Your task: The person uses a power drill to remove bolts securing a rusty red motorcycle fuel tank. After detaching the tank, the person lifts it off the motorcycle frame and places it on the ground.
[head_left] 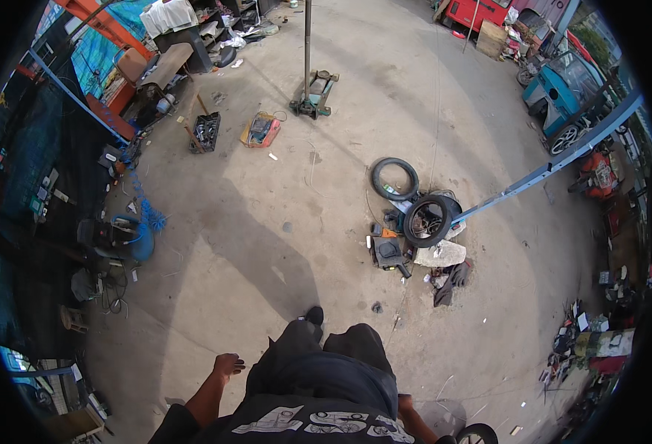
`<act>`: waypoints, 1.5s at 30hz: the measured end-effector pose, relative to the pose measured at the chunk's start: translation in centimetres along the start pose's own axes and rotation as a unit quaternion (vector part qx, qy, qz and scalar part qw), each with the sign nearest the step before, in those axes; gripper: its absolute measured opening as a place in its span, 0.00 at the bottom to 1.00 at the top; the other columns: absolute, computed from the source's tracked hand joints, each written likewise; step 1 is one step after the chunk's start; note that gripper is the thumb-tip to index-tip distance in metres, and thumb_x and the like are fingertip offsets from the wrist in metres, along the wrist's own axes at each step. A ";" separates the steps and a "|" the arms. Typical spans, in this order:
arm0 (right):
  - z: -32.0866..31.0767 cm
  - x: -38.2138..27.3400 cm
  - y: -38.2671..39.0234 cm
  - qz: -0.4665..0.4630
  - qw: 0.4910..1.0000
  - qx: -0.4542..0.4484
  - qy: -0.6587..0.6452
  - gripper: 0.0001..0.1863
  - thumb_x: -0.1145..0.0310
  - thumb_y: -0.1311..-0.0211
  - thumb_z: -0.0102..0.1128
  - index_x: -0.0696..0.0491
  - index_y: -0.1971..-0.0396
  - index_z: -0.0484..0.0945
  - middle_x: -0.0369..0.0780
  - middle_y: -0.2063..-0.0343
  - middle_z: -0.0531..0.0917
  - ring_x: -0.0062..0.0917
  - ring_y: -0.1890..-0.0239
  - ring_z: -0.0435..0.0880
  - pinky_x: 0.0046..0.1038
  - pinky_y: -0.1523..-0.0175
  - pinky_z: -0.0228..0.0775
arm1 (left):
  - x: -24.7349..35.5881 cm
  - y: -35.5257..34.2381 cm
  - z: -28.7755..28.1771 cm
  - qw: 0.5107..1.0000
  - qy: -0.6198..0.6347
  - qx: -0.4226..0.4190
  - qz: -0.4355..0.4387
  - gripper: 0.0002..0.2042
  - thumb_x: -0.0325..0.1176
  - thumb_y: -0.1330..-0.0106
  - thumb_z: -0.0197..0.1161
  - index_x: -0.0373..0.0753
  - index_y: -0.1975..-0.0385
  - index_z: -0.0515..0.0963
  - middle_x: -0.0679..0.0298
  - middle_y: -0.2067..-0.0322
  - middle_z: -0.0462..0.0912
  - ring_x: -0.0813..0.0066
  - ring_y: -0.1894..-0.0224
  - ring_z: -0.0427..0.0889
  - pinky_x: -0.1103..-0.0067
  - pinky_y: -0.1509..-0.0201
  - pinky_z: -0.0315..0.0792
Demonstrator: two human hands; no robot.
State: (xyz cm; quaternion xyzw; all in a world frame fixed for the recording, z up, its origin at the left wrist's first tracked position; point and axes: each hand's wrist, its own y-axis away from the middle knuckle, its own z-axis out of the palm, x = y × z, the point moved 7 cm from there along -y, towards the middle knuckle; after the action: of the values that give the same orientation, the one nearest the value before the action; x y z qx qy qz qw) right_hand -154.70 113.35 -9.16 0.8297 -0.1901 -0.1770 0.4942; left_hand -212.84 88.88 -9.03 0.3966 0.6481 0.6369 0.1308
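My left hand (228, 365) hangs beside my left thigh, its fingers loosely apart with nothing in them. Close to my right hip is my right hand (406, 402), mostly hidden by my body, so its fingers do not show. A wheel (477, 434) shows in part at the lower edge, near my right forearm. Ahead of me to the right, two black tyres (395, 179) lie by the foot of a blue metal post (548, 170). A pale stone block (441, 254), a dark cloth (451, 283) and small parts lie around them.
Farther ahead stand a floor jack (312, 103) with an upright handle, a red tool case (261, 130) and a black tool tray (206, 133). A blue tank (142, 240) with a coiled hose is at left. At right are a teal three-wheeler (555, 92) and a red motorcycle (598, 174).
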 end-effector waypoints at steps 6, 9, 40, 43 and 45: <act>-3.3 -10.1 -8.9 -0.072 0.996 -0.023 0.050 0.15 0.59 0.42 0.54 0.54 0.67 0.83 0.43 0.71 0.83 0.30 0.69 0.81 0.32 0.68 0.69 | 28.7 -4.0 7.0 0.985 -0.024 0.001 0.173 0.15 0.36 0.32 0.52 0.30 0.54 0.72 0.52 0.61 0.82 0.61 0.62 0.84 0.70 0.55 0.76; -9.0 -19.2 -13.1 -0.046 0.996 -0.045 -0.069 0.12 0.63 0.44 0.55 0.55 0.70 0.83 0.42 0.76 0.82 0.28 0.76 0.79 0.31 0.74 0.67 | 34.9 -8.9 8.7 0.988 -0.020 0.019 0.152 0.15 0.36 0.32 0.52 0.30 0.54 0.72 0.51 0.62 0.82 0.62 0.63 0.84 0.71 0.56 0.76; -67.4 -117.3 -48.0 -0.013 0.952 -0.028 -0.304 0.04 0.78 0.46 0.56 0.63 0.74 0.78 0.47 0.75 0.82 0.32 0.76 0.84 0.31 0.73 0.78 | 133.7 -36.6 57.0 0.985 -0.054 -0.066 0.151 0.13 0.35 0.31 0.51 0.30 0.58 0.73 0.53 0.62 0.83 0.62 0.65 0.85 0.71 0.63 0.77; -72.3 -123.5 -52.5 0.005 0.947 -0.022 -0.320 0.04 0.78 0.45 0.56 0.63 0.74 0.78 0.47 0.75 0.83 0.32 0.75 0.84 0.31 0.73 0.78 | 143.0 -41.5 62.0 0.979 -0.080 -0.092 0.166 0.15 0.36 0.30 0.50 0.28 0.54 0.71 0.52 0.62 0.82 0.59 0.62 0.85 0.69 0.60 0.78; -75.4 -127.8 -56.1 0.015 0.945 -0.026 -0.325 0.04 0.77 0.45 0.56 0.63 0.74 0.78 0.47 0.74 0.83 0.32 0.75 0.84 0.30 0.73 0.78 | 146.6 -44.8 63.7 0.985 -0.087 -0.072 0.131 0.14 0.35 0.30 0.50 0.29 0.55 0.71 0.51 0.61 0.82 0.59 0.61 0.84 0.69 0.60 0.78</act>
State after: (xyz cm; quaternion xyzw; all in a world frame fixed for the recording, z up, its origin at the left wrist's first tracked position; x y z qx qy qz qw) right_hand -221.03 257.39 -11.51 0.7108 -0.3481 -0.4346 0.4298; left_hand -280.87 240.23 -11.33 0.5216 0.5293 0.6564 0.1305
